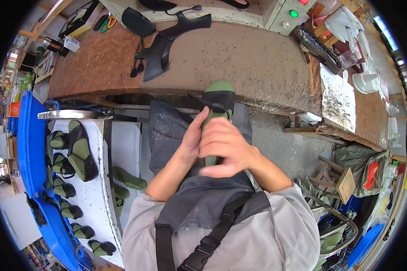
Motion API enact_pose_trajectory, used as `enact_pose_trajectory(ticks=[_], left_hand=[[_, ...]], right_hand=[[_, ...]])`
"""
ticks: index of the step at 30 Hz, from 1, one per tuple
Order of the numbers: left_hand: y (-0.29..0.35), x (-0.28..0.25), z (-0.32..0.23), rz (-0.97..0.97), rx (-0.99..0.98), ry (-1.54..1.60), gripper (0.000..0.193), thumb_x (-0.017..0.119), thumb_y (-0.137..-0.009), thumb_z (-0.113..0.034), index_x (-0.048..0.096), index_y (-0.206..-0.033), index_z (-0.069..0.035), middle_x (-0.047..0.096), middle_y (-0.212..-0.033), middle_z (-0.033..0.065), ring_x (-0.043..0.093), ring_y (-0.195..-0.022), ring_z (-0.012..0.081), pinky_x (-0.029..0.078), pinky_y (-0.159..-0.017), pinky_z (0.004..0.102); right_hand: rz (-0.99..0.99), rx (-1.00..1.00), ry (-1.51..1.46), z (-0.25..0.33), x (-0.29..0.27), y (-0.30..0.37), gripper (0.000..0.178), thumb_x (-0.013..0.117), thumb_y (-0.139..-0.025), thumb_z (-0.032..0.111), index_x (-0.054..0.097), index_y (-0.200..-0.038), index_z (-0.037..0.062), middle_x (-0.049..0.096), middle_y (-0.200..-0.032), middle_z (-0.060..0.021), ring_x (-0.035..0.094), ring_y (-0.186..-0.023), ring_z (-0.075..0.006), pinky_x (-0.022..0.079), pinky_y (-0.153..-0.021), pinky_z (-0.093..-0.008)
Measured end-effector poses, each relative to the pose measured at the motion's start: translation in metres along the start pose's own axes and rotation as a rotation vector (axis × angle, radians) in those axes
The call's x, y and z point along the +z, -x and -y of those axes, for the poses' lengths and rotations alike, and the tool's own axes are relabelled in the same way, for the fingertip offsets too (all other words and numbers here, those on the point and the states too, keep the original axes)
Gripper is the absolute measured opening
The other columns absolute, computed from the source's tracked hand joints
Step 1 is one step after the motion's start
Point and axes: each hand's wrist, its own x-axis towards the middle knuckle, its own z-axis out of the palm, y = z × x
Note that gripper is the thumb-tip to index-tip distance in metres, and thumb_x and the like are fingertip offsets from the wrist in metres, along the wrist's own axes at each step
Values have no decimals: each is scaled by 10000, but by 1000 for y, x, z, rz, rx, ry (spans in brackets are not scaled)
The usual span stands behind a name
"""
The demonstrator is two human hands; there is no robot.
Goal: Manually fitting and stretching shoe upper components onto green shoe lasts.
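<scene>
A green shoe last (219, 86) with a black upper (217, 98) stretched over its front stands toe-forward above my lap, near the bench's front edge. My left hand (193, 135) grips its left side, the thumb lying along it. Wrapped over the heel half from the right, my right hand (224, 147) is closed and slightly blurred. Its fingers cover much of the last's middle, and a bit of green shows below them. Loose black straps of the upper hang out near my left fingertips. A dark apron (203, 203) lies beneath both hands.
Loose black uppers (160, 52) lie on the brown workbench (253, 58). At left, a white rack (95, 198) carries several green lasts with black uppers, beside a blue bin (31, 135). A stained paper sheet (339, 99) lies at right; a wooden stool (345, 185) stands below.
</scene>
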Motion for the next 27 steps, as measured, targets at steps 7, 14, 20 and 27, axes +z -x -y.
enact_pose_trajectory(ticks=[7,14,20,27], left_hand=[[33,-10,25,-110,146,-672,711,508,-890,-552,480,-1259,55,610,-1152,203,658,-916,290,533,-843,413],[81,-3,0,-354,915,-1207,525,421,-980,-432,479,-1216,32,574,-1169,166,546,-1107,246,411,-984,392],[119,76,-22,-72,279,-1607,77,669,-870,-98,666,-890,-24,610,-761,8,564,-661,99,456,-604,240],[121,65,-21,64,134,-1622,192,634,-892,-100,663,-1050,5,533,-780,17,507,-706,84,405,-621,232]], right_hand=[[-405,840,-330,-41,-19,5,326,664,-881,237,617,-1100,-1,623,-1067,-91,566,-1021,-167,452,-885,-309],[-117,840,-582,-36,0,-18,257,692,-878,269,696,-942,20,665,-815,7,566,-770,-52,469,-700,-222],[-91,809,-533,-36,21,-28,231,692,-879,233,690,-946,12,658,-800,10,556,-776,-43,467,-697,-215],[-36,833,-541,-33,17,-31,195,678,-889,207,690,-954,24,691,-894,-24,606,-838,-70,489,-762,-233]])
